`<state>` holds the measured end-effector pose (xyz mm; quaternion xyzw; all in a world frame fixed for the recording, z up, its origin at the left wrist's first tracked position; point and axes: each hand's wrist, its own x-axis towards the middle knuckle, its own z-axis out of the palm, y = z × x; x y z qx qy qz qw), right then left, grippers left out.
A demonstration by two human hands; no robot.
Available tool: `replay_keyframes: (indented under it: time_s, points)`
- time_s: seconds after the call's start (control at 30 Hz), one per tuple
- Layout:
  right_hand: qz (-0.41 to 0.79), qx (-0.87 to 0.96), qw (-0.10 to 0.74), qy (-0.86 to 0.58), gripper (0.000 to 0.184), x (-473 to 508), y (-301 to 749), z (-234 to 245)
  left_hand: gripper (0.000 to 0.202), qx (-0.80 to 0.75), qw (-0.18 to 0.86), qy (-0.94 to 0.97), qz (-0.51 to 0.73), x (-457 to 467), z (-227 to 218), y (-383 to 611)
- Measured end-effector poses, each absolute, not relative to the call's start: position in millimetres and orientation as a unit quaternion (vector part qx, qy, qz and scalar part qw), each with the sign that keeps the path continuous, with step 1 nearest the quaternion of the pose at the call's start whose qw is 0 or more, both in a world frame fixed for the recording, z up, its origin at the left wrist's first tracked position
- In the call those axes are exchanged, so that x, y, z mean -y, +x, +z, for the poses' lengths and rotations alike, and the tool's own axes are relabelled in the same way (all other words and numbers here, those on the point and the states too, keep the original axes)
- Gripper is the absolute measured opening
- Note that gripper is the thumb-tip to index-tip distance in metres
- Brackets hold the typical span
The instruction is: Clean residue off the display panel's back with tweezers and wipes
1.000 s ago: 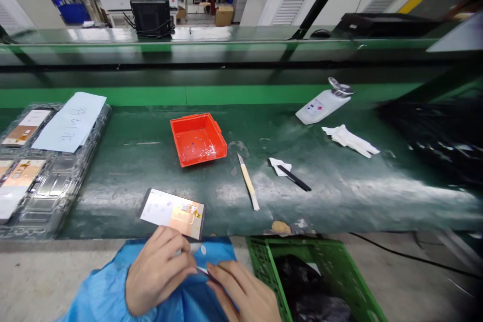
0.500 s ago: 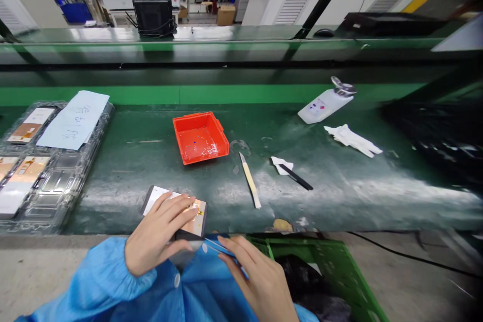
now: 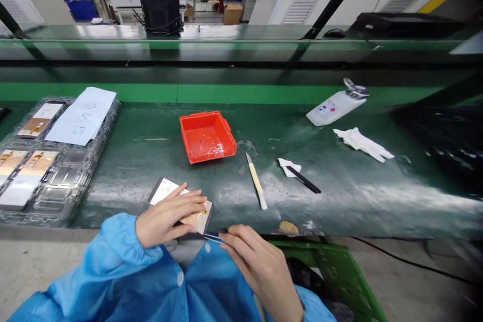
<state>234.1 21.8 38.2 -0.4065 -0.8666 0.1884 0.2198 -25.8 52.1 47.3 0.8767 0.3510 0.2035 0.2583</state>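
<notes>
A flat phone display panel (image 3: 199, 220), white at one end and copper-coloured at the other, lies at the bench's front edge. My left hand (image 3: 171, 216) grips it, fingers stretched across its top and thumb along the near side. My right hand (image 3: 260, 266) pinches slim tweezers (image 3: 213, 238), their tips pointing left at the panel's near right corner. Whether the tips touch the panel I cannot tell. Beyond the hands is a red plastic bin (image 3: 207, 138) with small specks inside. A scalpel-like knife with a pale handle (image 3: 256, 183) lies to its right.
Clear plastic trays (image 3: 62, 201) at left hold several similar panels under a handwritten paper (image 3: 81, 116). To the right lie a black-handled tool (image 3: 307, 181) on a white scrap, a crumpled white cloth (image 3: 364, 144) and a tilted white pump bottle (image 3: 334, 108). A green crate (image 3: 339, 271) stands below the edge.
The panel's near edge, lifted with its dark side showing earlier, now lies lower under my left hand. My right hand and the tweezers stay close to that edge. The view has shifted slightly.
</notes>
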Motion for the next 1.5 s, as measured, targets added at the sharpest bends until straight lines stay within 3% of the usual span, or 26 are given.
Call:
replay_keyframes:
  time_s: [1.1,1.5]
  points:
    - [0.213,0.901,0.185,-0.329,0.021,-47,230,40,0.049,-0.312,0.312,0.878,0.184,-64,43,-28]
    - [0.309,0.826,0.178,-0.436,0.021,-22,225,42,0.027,-0.301,0.28,0.896,0.17,-64,46,-27]
